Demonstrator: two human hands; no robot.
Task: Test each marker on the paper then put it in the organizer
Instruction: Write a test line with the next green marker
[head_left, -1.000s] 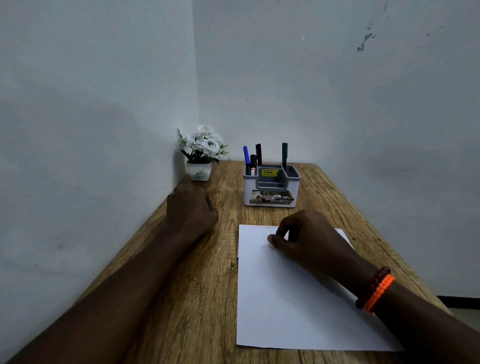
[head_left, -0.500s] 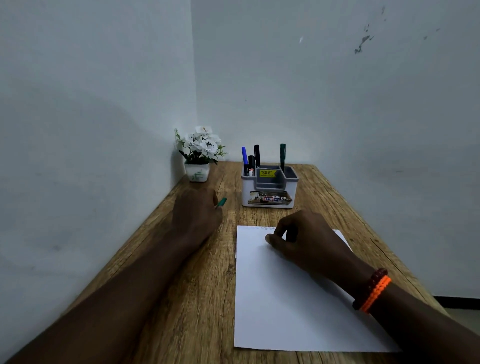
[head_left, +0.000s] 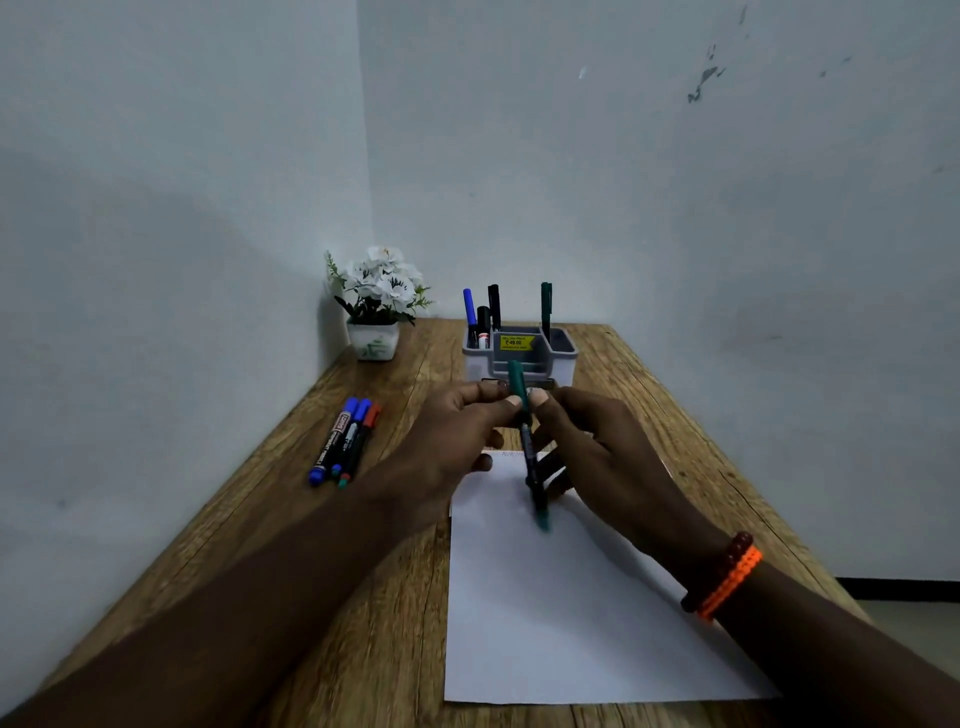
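I hold a green marker (head_left: 529, 447) above the far end of the white paper (head_left: 561, 613). My left hand (head_left: 447, 447) pinches its green cap at the top. My right hand (head_left: 602, 452) grips the dark barrel beside it, and the marker's lower end points down at the paper. Faint scribbles mark the paper's far edge. The grey organizer (head_left: 563, 353) stands behind my hands with several markers upright in it. Three markers (head_left: 345, 441) lie side by side on the table to the left.
A small white pot of white flowers (head_left: 376, 306) sits in the far left corner. The wooden table (head_left: 322, 597) meets walls at the left and back. Its right edge drops to the floor.
My left hand lifted a green marker from the pile at the left and carried it to the centre. My right hand rose off the paper and took hold of the marker too.
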